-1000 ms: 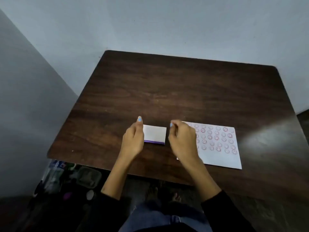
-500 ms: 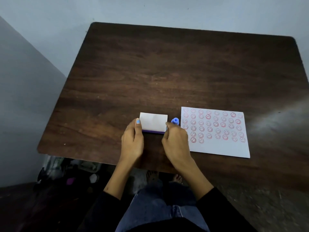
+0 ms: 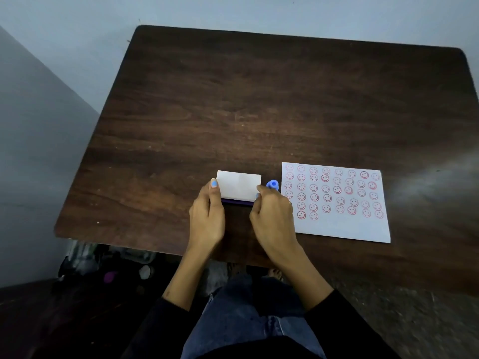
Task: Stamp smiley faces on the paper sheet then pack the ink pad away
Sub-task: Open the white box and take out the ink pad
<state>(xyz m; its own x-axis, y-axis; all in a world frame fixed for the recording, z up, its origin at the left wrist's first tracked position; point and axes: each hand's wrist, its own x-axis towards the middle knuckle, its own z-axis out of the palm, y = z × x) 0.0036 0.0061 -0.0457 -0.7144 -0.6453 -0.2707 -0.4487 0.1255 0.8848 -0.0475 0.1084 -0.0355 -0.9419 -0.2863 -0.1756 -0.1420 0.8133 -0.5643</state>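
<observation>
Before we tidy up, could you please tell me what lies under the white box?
Under the white box, a purple edge shows along its near side, on the table. Both hands hold its ends; the rest beneath is covered.

Black long sleeves, blue jeans, light-blue nail polish

Both bare hands, left hand (image 3: 207,216) and right hand (image 3: 273,218), come out of dark black fabric sleeves (image 3: 344,320) pushed up the forearms; faded blue denim jeans (image 3: 248,320) cover the lap, and the left thumbnail's glossy light-blue polish (image 3: 213,183) pops.
</observation>
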